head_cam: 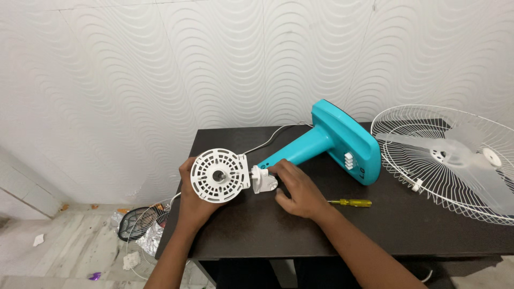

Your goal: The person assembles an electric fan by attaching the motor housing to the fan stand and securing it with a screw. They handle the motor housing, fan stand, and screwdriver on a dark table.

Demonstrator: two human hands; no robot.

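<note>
On dark table, round white slotted motor housing (220,175).

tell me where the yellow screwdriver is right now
In the head view, the yellow screwdriver lies flat on the dark table, just right of the right hand and in front of the teal fan stand.

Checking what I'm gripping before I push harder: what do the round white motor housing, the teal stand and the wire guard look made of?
Round white motor housing: looks like moulded plastic, matt, with slotted vents. Teal stand: probably glossy plastic, smooth with soft highlights. Wire guard: thin wires, likely white-coated metal, though the coating hides it.
</note>
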